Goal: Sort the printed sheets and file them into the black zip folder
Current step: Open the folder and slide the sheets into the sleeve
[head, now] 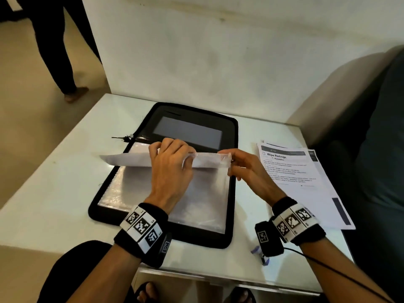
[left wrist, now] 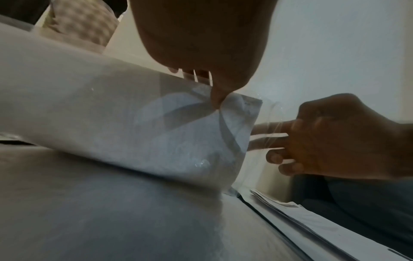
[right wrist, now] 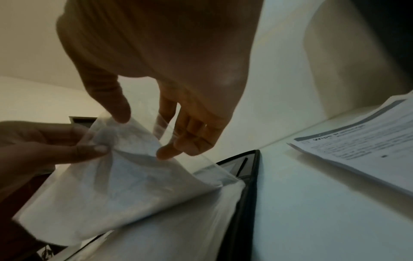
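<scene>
My left hand [head: 169,165] curls its fingers over a white sheet [head: 129,159], pinching the lifted edge; the paper bows up above the black zip folder [head: 229,178]. My right hand [head: 244,169] pinches the free edge of a clear plastic sleeve [head: 209,160] between thumb and fingers, the other fingers loosely bent.

The folder lies open and flat on the white table [head: 54,204], glossy sleeves filling its near half. To the folder's right, a stack of printed sheets [head: 306,178], top one headed "Wipe Railings".

The left wrist view shows the sheet's corner [left wrist: 241,113] lying inside the transparent film. The right wrist view shows the sleeve mouth [right wrist: 165,130] held open by my fingertips [right wrist: 166,152], beside the folder's black rim [right wrist: 250,194].
</scene>
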